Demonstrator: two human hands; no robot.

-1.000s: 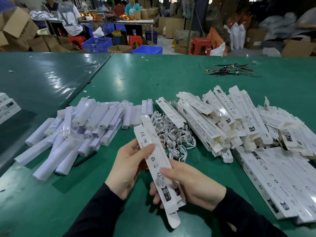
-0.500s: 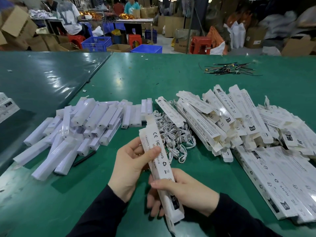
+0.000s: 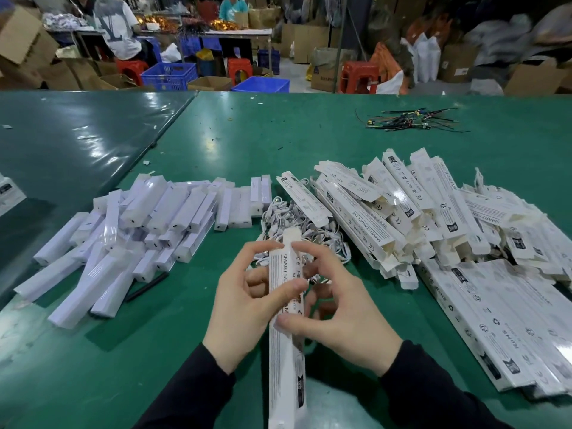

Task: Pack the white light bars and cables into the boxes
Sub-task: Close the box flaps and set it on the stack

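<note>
A long white printed box (image 3: pixel 286 363) stands almost lengthwise toward me over the green table (image 3: pixel 278 134). My left hand (image 3: pixel 244 308) grips its upper part, thumb across the front. My right hand (image 3: pixel 343 314) pinches it from the right, with the index finger near the top flap. A heap of white light bars (image 3: pixel 123 236) lies to the left. Coiled white cables (image 3: pixel 297 224) lie behind the held box. Opened boxes (image 3: pixel 387 212) are piled to the right, with flat boxes (image 3: pixel 501 320) stacked beside them.
A bundle of dark and coloured wires (image 3: pixel 411 119) lies far back on the table. A black pen-like stick (image 3: pixel 148 286) lies by the light bars. A second darker table (image 3: pixel 62 144) adjoins on the left. People, stools, crates and cartons fill the background.
The box has turned from slanted to nearly straight toward me and slid lower. My right hand moved up from under its lower end to its upper part.
</note>
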